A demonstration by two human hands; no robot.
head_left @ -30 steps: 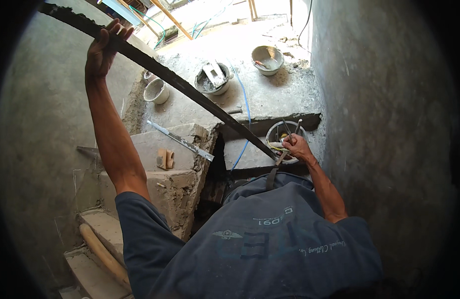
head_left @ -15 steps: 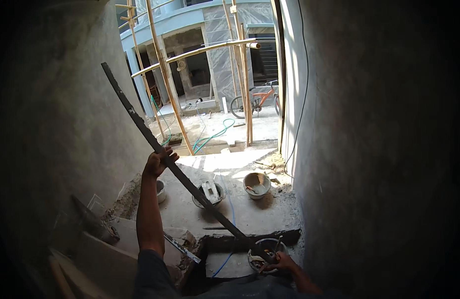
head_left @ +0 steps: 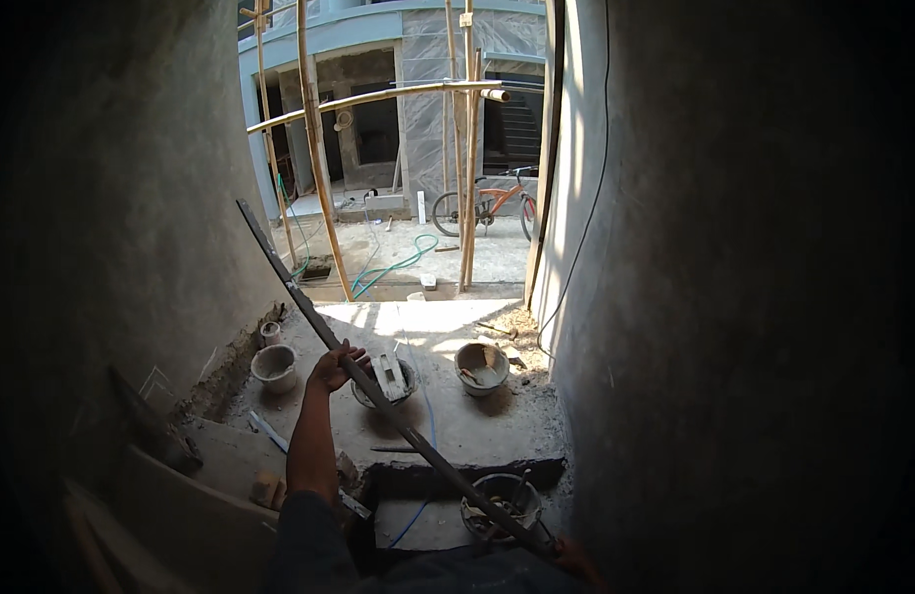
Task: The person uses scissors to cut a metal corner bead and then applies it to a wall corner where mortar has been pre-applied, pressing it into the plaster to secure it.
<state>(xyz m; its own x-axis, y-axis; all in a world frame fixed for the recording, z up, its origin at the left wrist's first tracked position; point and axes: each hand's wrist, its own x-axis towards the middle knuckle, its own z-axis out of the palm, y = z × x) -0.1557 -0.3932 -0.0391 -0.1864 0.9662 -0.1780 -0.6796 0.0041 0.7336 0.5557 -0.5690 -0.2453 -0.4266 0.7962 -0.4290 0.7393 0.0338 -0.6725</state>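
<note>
A long dark straight bar (head_left: pixel 418 440) slants from upper left to lower right. My left hand (head_left: pixel 335 367) is closed round its middle, over a bucket (head_left: pixel 404 393) holding a white flat tool. My right hand (head_left: pixel 566 556), dim and partly hidden, grips the bar's lower end beside a bucket of tools (head_left: pixel 472 520) in a recessed step. A blue hose (head_left: pixel 413 523) runs under the bar. A pale metal strip (head_left: pixel 266 428) lies by my left forearm, near small wooden blocks (head_left: pixel 267 487).
More buckets (head_left: pixel 482 378) stand on the concrete landing (head_left: pixel 457 431), above the dark recess. Concrete steps (head_left: pixel 220 455) are at left. Plastered walls (head_left: pixel 695 257) flank me, a cable down the right one. Outside are bamboo poles (head_left: pixel 317 178), green hose (head_left: pixel 398 257) and an orange bicycle (head_left: pixel 487 203).
The view has tilted up from my body to the opening outside. The bar's upper end sits lower in view, and my left hand has moved down and rightward with it.
</note>
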